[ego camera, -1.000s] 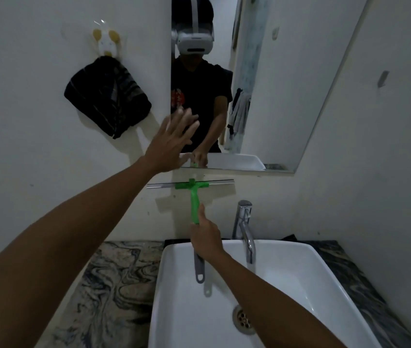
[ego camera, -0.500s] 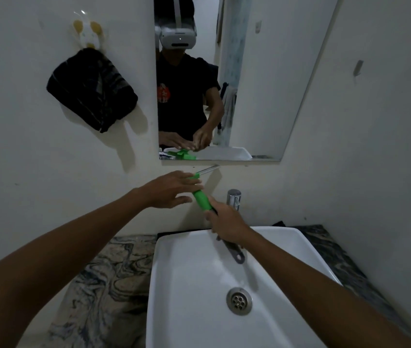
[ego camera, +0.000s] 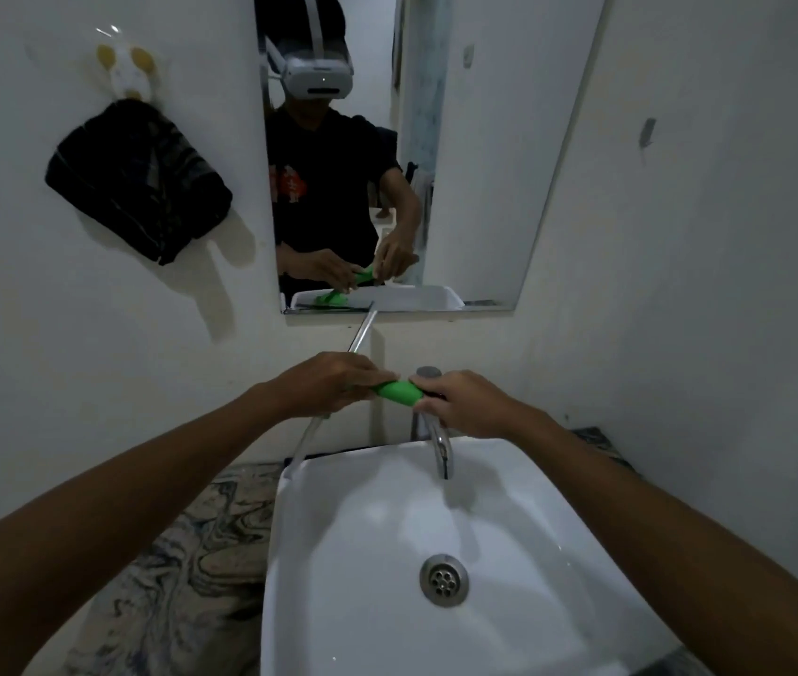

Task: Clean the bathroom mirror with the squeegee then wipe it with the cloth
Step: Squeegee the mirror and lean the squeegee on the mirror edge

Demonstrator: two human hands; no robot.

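We take the sink (ego camera: pixel 318 553) as our landmark. One second ago the squeegee (ego camera: pixel 397 391) stood upright against the wall just below the mirror (ego camera: pixel 484 163), held in our right hand (ego camera: pixel 460 404) alone, while the left hand (ego camera: pixel 328 385) was raised with fingers spread at the mirror's edge. Now the squeegee is off the glass and turned sideways above the back rim of the sink, and the left hand has come down onto it. We judge that the squeegee pass is finished or paused, and that the tool is being passed between hands or its blade handled over the sink.

Left hand: palm down, fingers closed over the head end where handle meets blade. The metal blade runs out past this hand, up toward the mirror and down toward the sink's back left corner.

Right hand: fingers wrapped around the rear of the green handle, directly above the faucet (ego camera: pixel 440 446).

Both forearms reach forward over the sink.

The cloth (ego camera: pixel 138 183) hangs on the wall hook, well left of and above the sink, untouched. The wipe step is not yet begun.
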